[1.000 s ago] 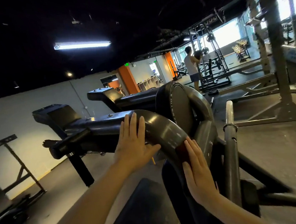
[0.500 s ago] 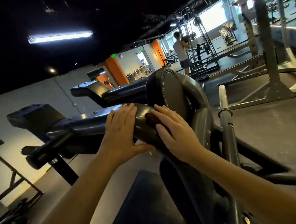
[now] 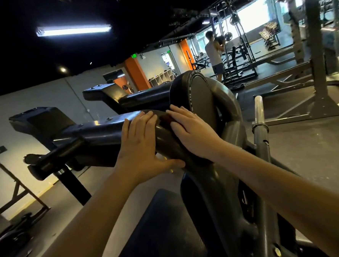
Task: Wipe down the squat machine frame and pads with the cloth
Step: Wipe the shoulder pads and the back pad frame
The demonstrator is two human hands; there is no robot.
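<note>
I am resting my left hand point(image 3: 140, 148), fingers straight, on the squat machine's curved frame arm point(image 3: 97, 130). My right hand point(image 3: 193, 135) is pressing flat on what seems a dark reddish cloth point(image 3: 165, 119), just beside the round pad point(image 3: 200, 98).

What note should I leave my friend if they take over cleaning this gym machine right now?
Left hand: lies flat on the near frame arm, thumb underneath.
Right hand: straight fingers press the dark cloth onto the arm's bend, beside the round pad.
Done: wiping is under way on this arm. The picture cannot show which parts are already clean.
Left: probably the far frame arm, the round pad and the dark flat pad below.
</note>
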